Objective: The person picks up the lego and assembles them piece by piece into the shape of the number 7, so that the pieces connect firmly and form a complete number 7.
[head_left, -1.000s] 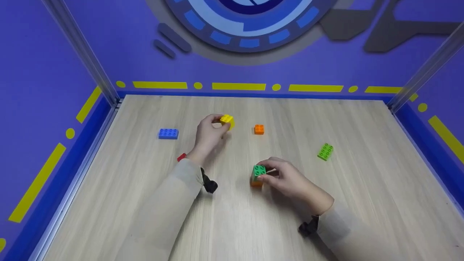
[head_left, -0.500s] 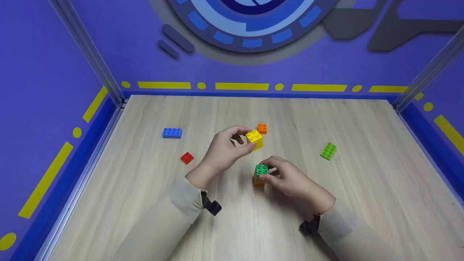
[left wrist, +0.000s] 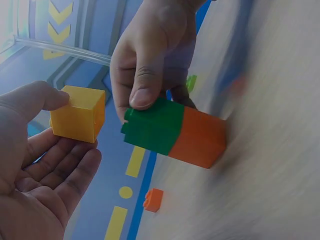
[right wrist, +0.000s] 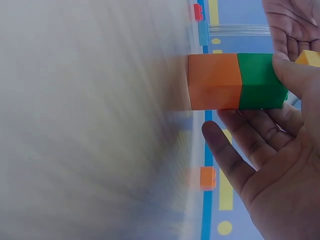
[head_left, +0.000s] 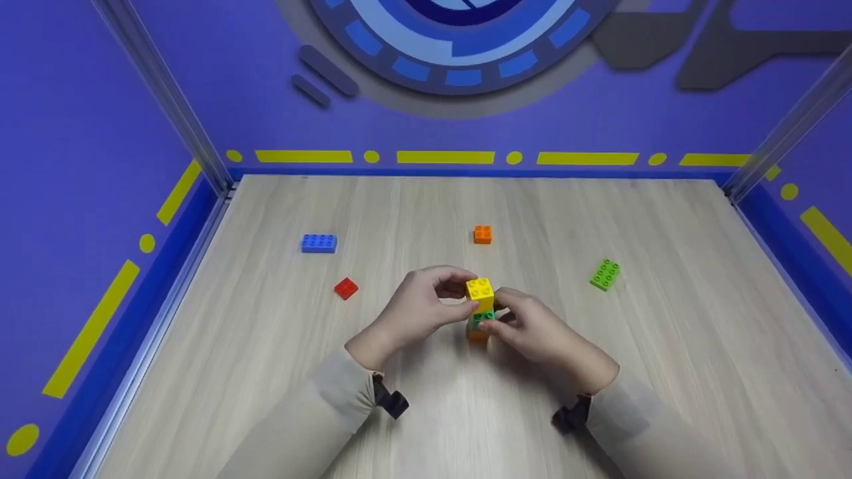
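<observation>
My left hand [head_left: 424, 307] pinches a yellow toy brick [left wrist: 79, 114] between thumb and fingers, close above the green brick. In the left wrist view a gap shows between the yellow brick and the studs of the green brick [left wrist: 152, 125]. That green brick sits on top of an orange brick [right wrist: 215, 81], and the two stand upright on the table as a small stack. My right hand [head_left: 536, 329] steadies the stack from the right, thumb and fingers pinching the green brick. The yellow brick partly covers the green one in the head view.
Loose bricks lie about on the wooden table [head_left: 253, 372]: blue [head_left: 319, 243] and red [head_left: 346, 288] at left, a small orange one [head_left: 482, 234] behind the hands, lime green [head_left: 605, 275] at right. Blue-purple panels [head_left: 466, 126] wall the back and sides.
My left hand has carried the yellow brick rightward and toward me, from the far middle of the table to just over the green brick. My right hand has stayed at the stack.
</observation>
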`<state>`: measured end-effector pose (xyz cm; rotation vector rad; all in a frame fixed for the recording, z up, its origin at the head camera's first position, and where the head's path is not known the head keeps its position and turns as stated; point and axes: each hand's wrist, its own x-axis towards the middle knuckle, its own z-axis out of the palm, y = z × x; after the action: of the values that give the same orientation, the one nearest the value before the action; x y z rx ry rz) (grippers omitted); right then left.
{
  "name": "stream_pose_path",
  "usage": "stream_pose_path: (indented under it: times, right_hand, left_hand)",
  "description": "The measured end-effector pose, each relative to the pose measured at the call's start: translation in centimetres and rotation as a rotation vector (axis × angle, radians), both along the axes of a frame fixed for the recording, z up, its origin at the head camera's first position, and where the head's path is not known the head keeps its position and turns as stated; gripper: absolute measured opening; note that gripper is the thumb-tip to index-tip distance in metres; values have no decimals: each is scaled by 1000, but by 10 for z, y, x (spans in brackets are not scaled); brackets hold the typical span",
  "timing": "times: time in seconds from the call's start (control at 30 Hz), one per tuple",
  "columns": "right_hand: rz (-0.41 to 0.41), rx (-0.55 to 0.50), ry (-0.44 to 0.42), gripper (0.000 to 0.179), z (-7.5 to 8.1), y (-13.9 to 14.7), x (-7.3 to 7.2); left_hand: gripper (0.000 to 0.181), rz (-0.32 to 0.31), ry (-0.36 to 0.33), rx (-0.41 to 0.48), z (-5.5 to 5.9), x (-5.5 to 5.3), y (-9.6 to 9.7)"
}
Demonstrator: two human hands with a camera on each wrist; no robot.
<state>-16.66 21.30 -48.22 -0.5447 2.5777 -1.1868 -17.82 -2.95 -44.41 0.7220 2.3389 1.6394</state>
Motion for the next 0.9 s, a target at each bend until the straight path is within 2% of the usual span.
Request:
stream_pose_path:
  times: [0.2,0.57,0.9]
  right_hand:
    - [7,-9,26,34,-1,0,2]
    - [30,-23,89,27,-6,2,1]
    - [25,-23,88,33,-8,2,1]
  left_hand:
    - [36,1,-3,-8,-10,4,2]
    - [35,-17,36,8,-13,2,9]
    - [37,-11,-5,16,-18,4,11]
